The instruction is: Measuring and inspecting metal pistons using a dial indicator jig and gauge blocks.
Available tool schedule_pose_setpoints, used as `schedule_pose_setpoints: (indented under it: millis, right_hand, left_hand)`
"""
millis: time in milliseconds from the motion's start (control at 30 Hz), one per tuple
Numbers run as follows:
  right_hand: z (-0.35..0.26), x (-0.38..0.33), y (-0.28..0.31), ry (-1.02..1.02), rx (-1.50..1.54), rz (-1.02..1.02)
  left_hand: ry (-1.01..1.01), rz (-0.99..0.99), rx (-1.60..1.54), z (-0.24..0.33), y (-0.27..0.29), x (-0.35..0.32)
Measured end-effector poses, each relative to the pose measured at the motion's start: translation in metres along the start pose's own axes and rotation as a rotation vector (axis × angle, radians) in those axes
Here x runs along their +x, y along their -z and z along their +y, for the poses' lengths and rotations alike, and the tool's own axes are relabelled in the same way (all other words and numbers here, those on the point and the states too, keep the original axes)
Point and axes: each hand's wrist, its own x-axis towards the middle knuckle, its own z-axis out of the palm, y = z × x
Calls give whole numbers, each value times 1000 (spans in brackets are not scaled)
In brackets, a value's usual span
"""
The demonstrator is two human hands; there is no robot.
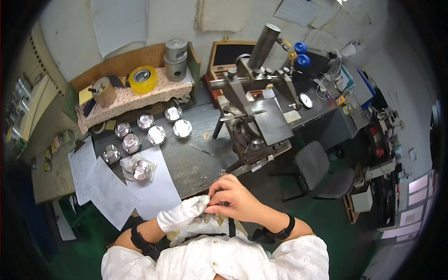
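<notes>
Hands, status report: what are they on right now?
Left hand in white glove. Right hand bare, pinching the glove's fingertips. Metal pistons untouched on bench.

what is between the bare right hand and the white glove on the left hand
Nothing visible. The right hand has its fingertips already pinching the white glove at the fingers of the left hand, close to the person's chest. The metal pistons lie further off on the workbench.
</notes>
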Motion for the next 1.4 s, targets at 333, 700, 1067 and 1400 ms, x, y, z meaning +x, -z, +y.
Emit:
schedule_pose_setpoints:
  millis: [333,700,1067,1400]
  right_hand:
    - [53,-55,23,39,170,-180]
    - [121,-117,87,57,299,-206]
    - [133,-129,114,70,378,-242]
    - [127,-122,115,35,320,-204]
  left_hand:
    - [191,-64,-242,-42,-47,40]
    - [323,126,-315,-53,-97,125]
    - [228,193,-245,-35,-112,164]
    - [173,228,-267,-48,-98,158]
